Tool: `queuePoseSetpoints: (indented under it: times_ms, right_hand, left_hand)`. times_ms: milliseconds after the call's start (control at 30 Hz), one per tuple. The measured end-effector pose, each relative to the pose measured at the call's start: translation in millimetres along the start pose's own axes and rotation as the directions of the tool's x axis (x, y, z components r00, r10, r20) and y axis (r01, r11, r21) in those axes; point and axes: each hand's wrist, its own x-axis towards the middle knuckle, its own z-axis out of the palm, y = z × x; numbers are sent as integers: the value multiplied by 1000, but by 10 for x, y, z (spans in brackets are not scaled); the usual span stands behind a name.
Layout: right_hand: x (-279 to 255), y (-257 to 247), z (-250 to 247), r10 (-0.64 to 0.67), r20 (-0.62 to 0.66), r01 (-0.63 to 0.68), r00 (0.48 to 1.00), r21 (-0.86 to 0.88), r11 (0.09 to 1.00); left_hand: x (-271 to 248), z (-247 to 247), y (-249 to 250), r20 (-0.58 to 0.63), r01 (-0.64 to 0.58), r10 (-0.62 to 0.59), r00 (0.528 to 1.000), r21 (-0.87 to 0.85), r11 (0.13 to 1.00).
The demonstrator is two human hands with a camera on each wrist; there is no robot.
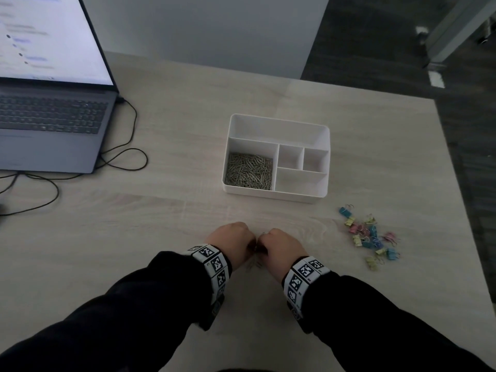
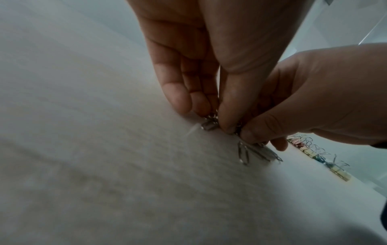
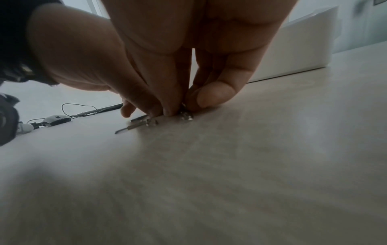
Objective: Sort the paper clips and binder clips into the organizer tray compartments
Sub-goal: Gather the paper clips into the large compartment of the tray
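Both hands meet knuckle to knuckle low on the table, in front of the white organizer tray (image 1: pixel 306 196). My left hand (image 1: pixel 232 241) (image 2: pixel 213 119) pinches a few silver paper clips (image 2: pixel 209 125) between thumb and fingers against the tabletop. My right hand (image 1: pixel 279 244) (image 3: pixel 182 107) pinches other loose paper clips (image 3: pixel 186 116) beside it. More loose clips (image 1: pixel 253 263) (image 2: pixel 249 154) (image 3: pixel 140 125) lie under and just behind the hands. The tray's large left compartment holds a heap of paper clips (image 1: pixel 249 171). Coloured binder clips (image 1: pixel 371 237) (image 2: pixel 314 150) lie in a pile to the right.
An open laptop (image 1: pixel 51 114) stands at the far left, with its black cable (image 1: pixel 126 157) looping over the table. A mouse (image 3: pixel 56 119) lies far to the left. The table's right edge (image 1: pixel 456 183) runs just beyond the binder clips. The tray's other compartments hold nothing.
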Motion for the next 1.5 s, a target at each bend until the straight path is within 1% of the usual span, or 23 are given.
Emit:
queuePoseSetpoints:
  times_ms: [100,267,400,500,533,600,633,700,767,833,900,967,1100,1200,1300,1367,1500]
  right_hand:
    - [44,-34,-35,8,24,-8,1000,-13,1000]
    - [111,-71,-87,39,55,-39,998,-6,999]
    - [152,-15,-131,43,76,-45,996,28,999]
    - [143,57,-163,49,57,-55,997,103,993]
    - [134,85,-183,63,40,-69,997,153,986]
    - [118,140,-246,101,1,-97,995,282,955]
    - [119,163,-293,112,-26,-97,993,338,936]
    - [152,187,-417,126,-96,-74,987,426,902]
    - [234,178,-581,145,-184,-38,972,487,873]
    - [356,132,-800,148,-272,11,951,509,861]
    - [508,73,-1016,129,-324,53,937,497,866]
    - [669,29,-1178,120,-336,52,934,460,886]
    - [953,-6,-1344,130,-325,7,937,387,922]
    - [1090,-10,-1389,142,-347,-45,927,275,960]
    - [1111,5,-1396,135,-335,-53,932,243,969]
    - [1053,6,-1402,111,-330,-35,937,228,973]
    - [802,15,-1387,31,-349,59,937,244,968]
  left_hand:
    - [33,-30,6,28,4,-5,1000,41,999]
    - [56,-61,26,37,-21,18,999,72,997]
    - [81,-79,-42,41,-58,56,998,48,997]
    - [75,-109,-149,24,-87,88,996,-47,995]
    - [69,-135,-190,4,-94,95,995,-97,991]
    - [61,-204,-269,-88,-97,80,993,-212,972]
    - [63,-250,-303,-154,-91,49,987,-279,956]
    - [96,-371,-379,-285,-81,-46,957,-419,905]
    - [164,-558,-438,-372,-87,-108,922,-470,878]
    - [244,-763,-480,-431,-86,-129,893,-447,891]
    - [327,-925,-516,-443,-47,-151,884,-405,913]
    - [400,-1032,-544,-426,6,-174,888,-367,930]
    - [500,-1121,-586,-352,101,-214,911,-313,945]
    - [536,-1121,-595,-319,125,-198,927,-237,964]
    - [558,-1101,-599,-297,88,-140,945,-183,979]
    - [530,-1084,-601,-322,35,-104,941,-214,976]
    - [413,-1014,-587,-461,-60,-105,881,-329,943]
